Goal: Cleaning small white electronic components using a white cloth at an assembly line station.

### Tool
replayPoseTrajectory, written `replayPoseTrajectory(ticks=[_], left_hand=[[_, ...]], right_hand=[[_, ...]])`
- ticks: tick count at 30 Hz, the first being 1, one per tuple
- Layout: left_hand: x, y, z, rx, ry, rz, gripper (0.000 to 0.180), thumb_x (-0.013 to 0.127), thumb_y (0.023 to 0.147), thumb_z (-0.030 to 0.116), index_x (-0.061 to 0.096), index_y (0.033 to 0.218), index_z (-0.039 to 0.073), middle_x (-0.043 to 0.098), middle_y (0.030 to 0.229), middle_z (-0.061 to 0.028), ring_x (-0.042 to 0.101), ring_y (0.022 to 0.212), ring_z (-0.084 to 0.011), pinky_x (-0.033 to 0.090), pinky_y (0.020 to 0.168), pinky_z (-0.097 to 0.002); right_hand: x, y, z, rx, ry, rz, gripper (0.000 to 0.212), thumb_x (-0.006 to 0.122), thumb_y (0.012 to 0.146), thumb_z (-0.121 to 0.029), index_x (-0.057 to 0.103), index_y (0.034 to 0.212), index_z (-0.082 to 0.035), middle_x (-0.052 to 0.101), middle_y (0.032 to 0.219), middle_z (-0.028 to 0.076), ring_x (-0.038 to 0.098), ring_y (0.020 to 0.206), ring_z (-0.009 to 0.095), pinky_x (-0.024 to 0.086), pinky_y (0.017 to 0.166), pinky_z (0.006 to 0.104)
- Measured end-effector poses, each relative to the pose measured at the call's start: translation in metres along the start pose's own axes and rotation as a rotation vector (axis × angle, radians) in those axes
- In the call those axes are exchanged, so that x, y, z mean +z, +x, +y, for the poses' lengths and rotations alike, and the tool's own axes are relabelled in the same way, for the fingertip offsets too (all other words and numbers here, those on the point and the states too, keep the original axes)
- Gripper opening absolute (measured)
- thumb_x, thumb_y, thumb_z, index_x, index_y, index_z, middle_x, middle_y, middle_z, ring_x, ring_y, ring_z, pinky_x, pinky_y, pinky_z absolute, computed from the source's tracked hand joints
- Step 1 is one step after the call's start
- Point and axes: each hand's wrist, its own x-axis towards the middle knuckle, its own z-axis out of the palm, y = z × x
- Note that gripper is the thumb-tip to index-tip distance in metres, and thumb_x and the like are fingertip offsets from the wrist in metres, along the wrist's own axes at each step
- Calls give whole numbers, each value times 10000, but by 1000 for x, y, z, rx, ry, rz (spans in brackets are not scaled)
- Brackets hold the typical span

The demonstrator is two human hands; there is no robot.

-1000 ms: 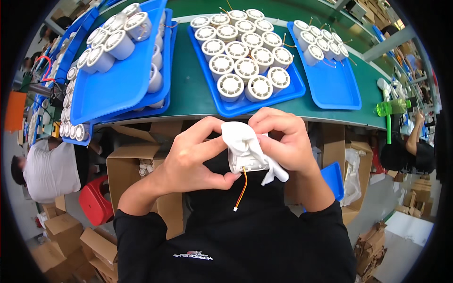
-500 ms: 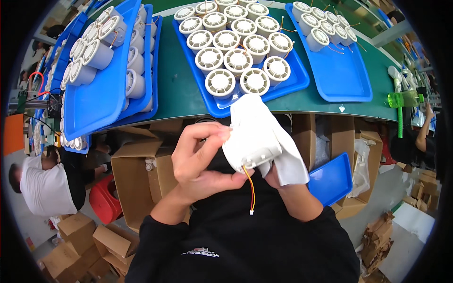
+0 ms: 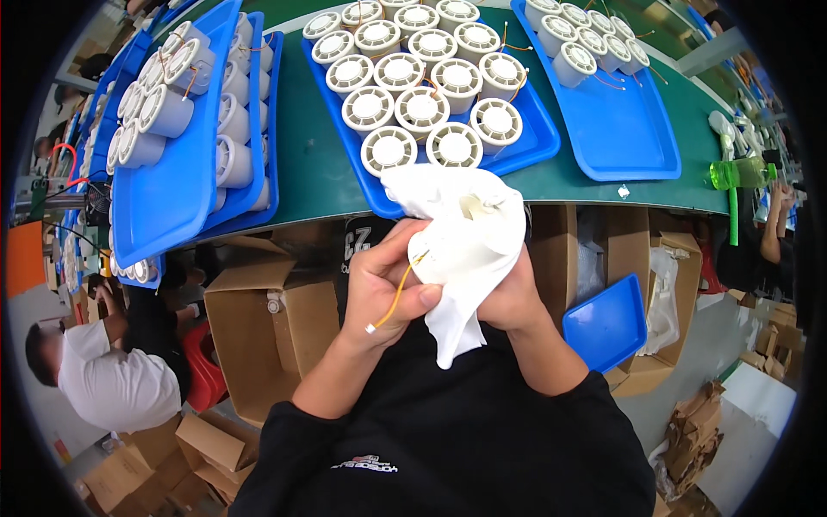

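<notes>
A white cloth [image 3: 482, 246] drapes over a white cylindrical unit [image 3: 419, 262] in front of my chest, hiding most of it. A yellow-orange wire lead [image 3: 398, 298] with a small white plug comes out of the unit's left side and hangs over my fingers. My left hand [image 3: 385, 280] is closed on the unit's left side, thumb at the lower edge. From the right, my right hand [image 3: 512, 295] grips the cloth against the unit; its fingertips are hidden beneath the fabric. Just beyond, similar white units with slotted round tops [image 3: 422, 109] stand in a blue tray [image 3: 540, 142].
More units fill stacked blue trays [image 3: 185, 194] at left and part of a right-hand tray [image 3: 629, 155], all on a green table [image 3: 314, 177]. A green bottle [image 3: 743, 173] lies at far right. Open cardboard boxes [image 3: 250, 314] stand below; another person [image 3: 121, 379] is at lower left.
The unit has turned in my hands, so its lead now points left. The cloth has come across its top and front, and my right hand has moved up its right side.
</notes>
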Motion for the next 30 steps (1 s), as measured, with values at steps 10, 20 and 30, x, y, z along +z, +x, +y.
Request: replayPoseTrajectory(ticks=[10, 20, 30], left_hand=[[-4, -12, -12, -199, -376, 111, 557, 720, 813, 144, 492, 1265, -87, 592, 1212, -142, 581, 1111, -198, 453, 981, -324], [13, 1, 11, -348, -451, 177, 806, 706, 806, 435, 360, 1372, -22, 529, 1287, -187, 578, 1132, -339, 498, 991, -418], [23, 13, 10, -190, -503, 299, 575, 596, 923, 371, 394, 1335, 24, 512, 1288, -159, 566, 1141, -324, 496, 1013, -384]], right_hand=[[5, 5, 21, 104, 192, 80, 655, 734, 699, -71, 443, 1280, 11, 605, 1170, 96, 605, 1058, 185, 473, 923, 323], [-9, 32, 14, -16, 242, 456, 307, 514, 962, -137, 482, 1242, -16, 579, 1157, 99, 587, 1031, 167, 495, 841, 298], [-48, 16, 4, -223, 77, 599, 266, 513, 878, -24, 502, 1143, -31, 589, 981, 95, 597, 795, 185, 516, 696, 315]])
